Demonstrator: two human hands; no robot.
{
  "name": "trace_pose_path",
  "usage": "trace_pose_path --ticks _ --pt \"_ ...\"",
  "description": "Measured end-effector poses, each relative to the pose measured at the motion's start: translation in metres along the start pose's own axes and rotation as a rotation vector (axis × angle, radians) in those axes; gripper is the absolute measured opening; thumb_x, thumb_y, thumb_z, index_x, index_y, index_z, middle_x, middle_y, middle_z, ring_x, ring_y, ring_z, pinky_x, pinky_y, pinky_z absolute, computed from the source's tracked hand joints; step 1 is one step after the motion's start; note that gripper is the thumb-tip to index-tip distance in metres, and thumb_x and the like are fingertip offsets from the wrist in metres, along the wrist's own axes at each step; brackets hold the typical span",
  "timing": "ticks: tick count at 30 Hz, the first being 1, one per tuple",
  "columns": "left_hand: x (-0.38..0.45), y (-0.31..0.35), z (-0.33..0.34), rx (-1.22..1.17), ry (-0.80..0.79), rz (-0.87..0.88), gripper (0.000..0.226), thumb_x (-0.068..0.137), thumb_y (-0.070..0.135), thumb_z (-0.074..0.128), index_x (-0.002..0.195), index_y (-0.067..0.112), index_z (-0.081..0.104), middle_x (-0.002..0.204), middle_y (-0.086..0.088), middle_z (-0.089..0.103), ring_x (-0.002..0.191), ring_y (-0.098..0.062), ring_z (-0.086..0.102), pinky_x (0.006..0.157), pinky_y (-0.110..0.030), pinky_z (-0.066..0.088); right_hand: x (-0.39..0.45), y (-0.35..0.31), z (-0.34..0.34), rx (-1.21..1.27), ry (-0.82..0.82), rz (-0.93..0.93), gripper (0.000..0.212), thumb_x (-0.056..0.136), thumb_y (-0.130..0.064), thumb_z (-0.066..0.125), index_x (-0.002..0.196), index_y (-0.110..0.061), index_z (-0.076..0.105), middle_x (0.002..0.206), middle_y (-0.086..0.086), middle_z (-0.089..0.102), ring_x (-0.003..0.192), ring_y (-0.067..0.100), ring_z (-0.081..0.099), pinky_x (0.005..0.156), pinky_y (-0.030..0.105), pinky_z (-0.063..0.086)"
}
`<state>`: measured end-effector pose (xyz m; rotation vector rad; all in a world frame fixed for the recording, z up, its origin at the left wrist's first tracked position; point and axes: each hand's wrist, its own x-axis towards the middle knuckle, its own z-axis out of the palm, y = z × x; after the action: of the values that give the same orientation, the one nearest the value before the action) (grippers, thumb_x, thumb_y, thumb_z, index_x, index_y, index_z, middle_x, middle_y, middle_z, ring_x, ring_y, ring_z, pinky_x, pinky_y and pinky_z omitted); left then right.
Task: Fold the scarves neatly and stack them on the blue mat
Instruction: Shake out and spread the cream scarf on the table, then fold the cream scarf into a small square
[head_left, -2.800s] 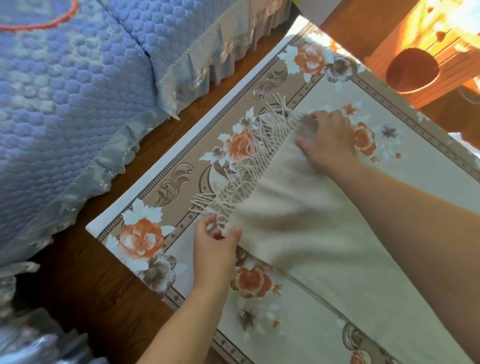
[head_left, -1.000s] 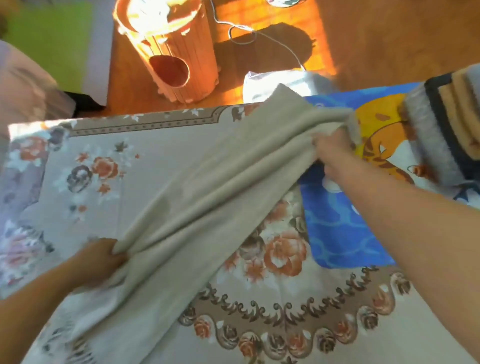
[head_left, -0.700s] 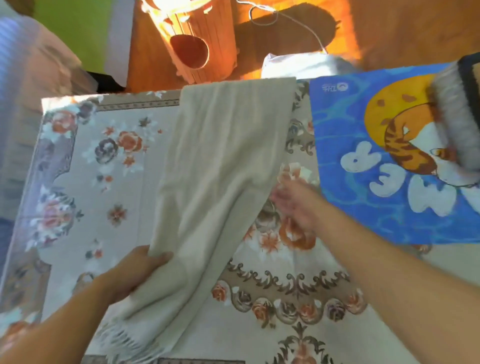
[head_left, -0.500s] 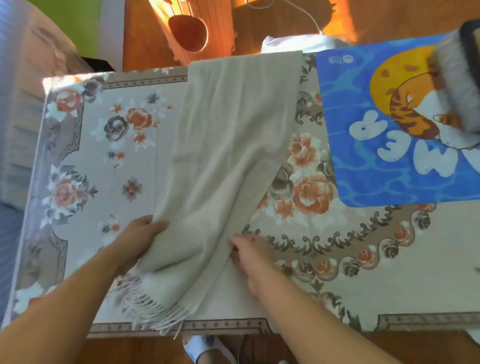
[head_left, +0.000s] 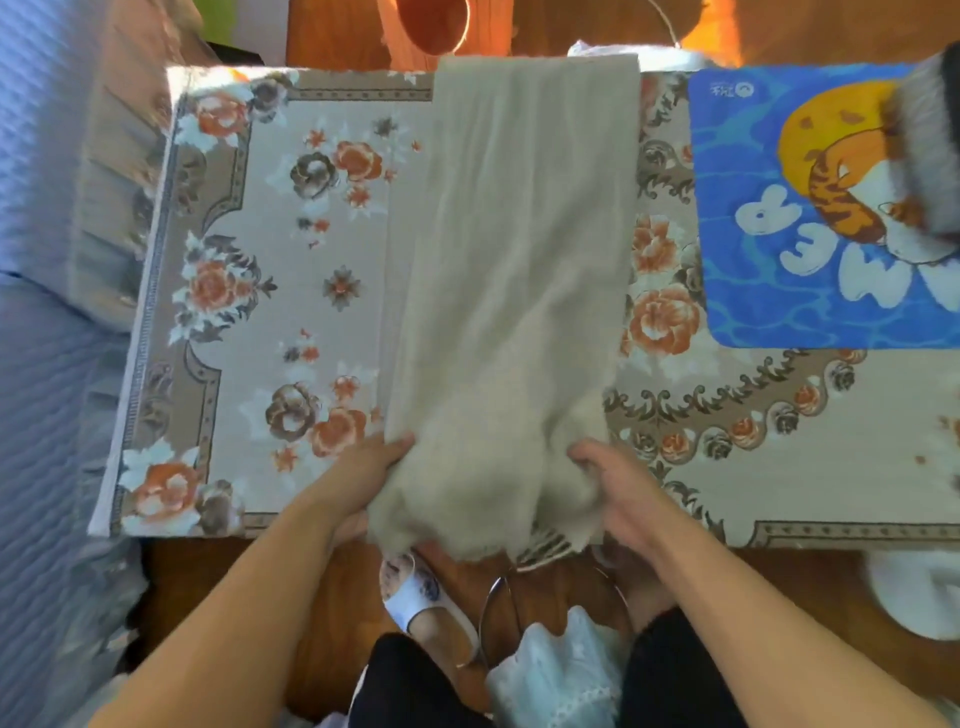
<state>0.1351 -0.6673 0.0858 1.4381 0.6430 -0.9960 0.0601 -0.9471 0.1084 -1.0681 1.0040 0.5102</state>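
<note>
Taking the beige scarf (head_left: 511, 270) as landmark, it lies lengthwise across the flowered table cover (head_left: 249, 322), its far end at the cover's far edge and its near end bunched over the near edge. At its near left corner the left hand (head_left: 363, 480) grips the cloth, thumb on top and fingers tucked beneath; at the near right corner the right hand (head_left: 618, 491) holds the gathered edge with curled fingers. Right of the scarf lies the blue mat (head_left: 769, 306), printed with a tiger, and on the mat's far right corner sits a grey fuzzy folded scarf (head_left: 930, 150), cut off by the frame. The step in hand looks like squaring the near end before a fold; the next move probably calls for lifting both near corners together and carrying them to the far end, edges matched. The scarf's fringe is mostly hidden under the bunching, the left fingers are out of sight, and motion blur softens everything
</note>
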Motion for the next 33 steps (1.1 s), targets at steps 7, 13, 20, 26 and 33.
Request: trace_pose_path --ticks 7,13,20,26,33 --pt "-0.034 -0.065 0.02 0.139 -0.15 -0.069 0.057 0.087 0.046 0.077 0.135 0.022 0.059 0.125 -0.003 0.072 0.116 -0.027 0.068 0.101 -0.054 0.052 -0.035 0.037 -0.119 -0.448 0.019 0.096 0.024 0.095 -0.019 0.066 0.118 -0.015 0.067 0.11 0.004 0.076 0.101 0.023 0.072 0.097 0.047 0.054" --pt "-0.026 -0.096 0.031 0.417 0.154 0.023 0.02 0.096 0.023 0.069 0.113 0.014 0.067 0.104 -0.003 0.076 0.095 -0.023 0.073 0.091 -0.053 0.057 -0.018 0.069 -0.14 -0.792 0.317 0.086 0.023 0.093 -0.033 0.068 0.086 -0.011 0.073 0.103 -0.004 0.063 0.101 0.018 0.063 0.077 0.03 0.046" --pt "-0.023 -0.092 0.037 0.581 0.263 -0.018 0.021 0.096 0.028 0.068 0.105 0.011 0.062 0.096 -0.006 0.069 0.087 -0.025 0.067 0.075 -0.039 0.052 -0.013 0.059 -0.111 -1.04 0.539 -0.209 0.015 0.093 -0.032 0.062 0.102 -0.025 0.053 0.097 -0.006 0.06 0.091 0.016 0.057 0.071 0.03 0.042" --pt "-0.022 -0.089 0.037 0.762 0.314 -0.095 0.02 0.101 0.02 0.058 0.092 0.005 0.067 0.086 -0.016 0.069 0.079 -0.031 0.064 0.065 -0.034 0.044 0.015 0.041 -0.089 -0.96 0.477 -0.046 0.017 0.097 -0.034 0.059 0.102 -0.017 0.06 0.098 0.0 0.063 0.095 0.025 0.062 0.076 0.036 0.048" --pt "-0.02 -0.052 0.058 1.019 0.486 -0.147 0.021 0.097 0.028 0.044 0.113 0.013 0.044 0.108 -0.004 0.051 0.095 -0.028 0.055 0.077 -0.042 0.044 0.032 -0.005 -0.095 -1.253 0.277 0.027 0.034 0.091 -0.043 0.062 0.114 -0.02 0.056 0.106 0.001 0.065 0.094 0.024 0.062 0.076 0.037 0.051"
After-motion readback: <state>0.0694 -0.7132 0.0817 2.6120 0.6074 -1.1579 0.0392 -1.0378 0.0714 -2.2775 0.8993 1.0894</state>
